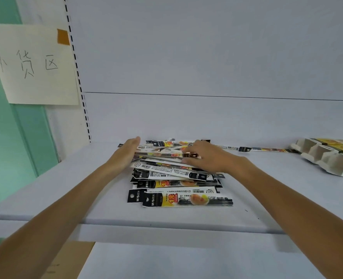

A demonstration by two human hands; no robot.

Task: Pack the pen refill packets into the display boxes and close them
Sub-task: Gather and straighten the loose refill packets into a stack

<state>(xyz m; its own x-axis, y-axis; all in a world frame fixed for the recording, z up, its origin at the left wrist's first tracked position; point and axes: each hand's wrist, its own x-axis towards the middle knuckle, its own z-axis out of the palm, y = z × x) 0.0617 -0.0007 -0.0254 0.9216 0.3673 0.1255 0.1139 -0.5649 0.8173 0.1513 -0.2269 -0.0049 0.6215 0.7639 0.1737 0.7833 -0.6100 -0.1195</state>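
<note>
Right now both hands are at a heap of pen refill packets (pixel 186 199) lying on a pale shelf (pixel 66 188). The left hand (pixel 127 151) stands on edge with its fingers straight and together, the palm pressed flat against the left ends of the upper packets; it grips nothing. The right hand (pixel 206 156) lies over the top of the heap near its right end, fingers curled down over the far side and the thumb tucked against the near side, so that it holds the upper bunch of packets between them. Between the two hands those upper packets sit roughly level and bunched. Nearer the person than the hands, the lower packets fan out loosely, black header ends to the left, the nearest one face up.

Beyond and to the right of the right hand, loose packets (pixel 267 149) lie end to end along the back of the shelf. Further right still are the display boxes (pixel 331 158), open, their grey card compartments showing. Up and to the left of the left hand a handwritten paper sign (pixel 35 65) hangs, held by orange tape (pixel 63 37)
</note>
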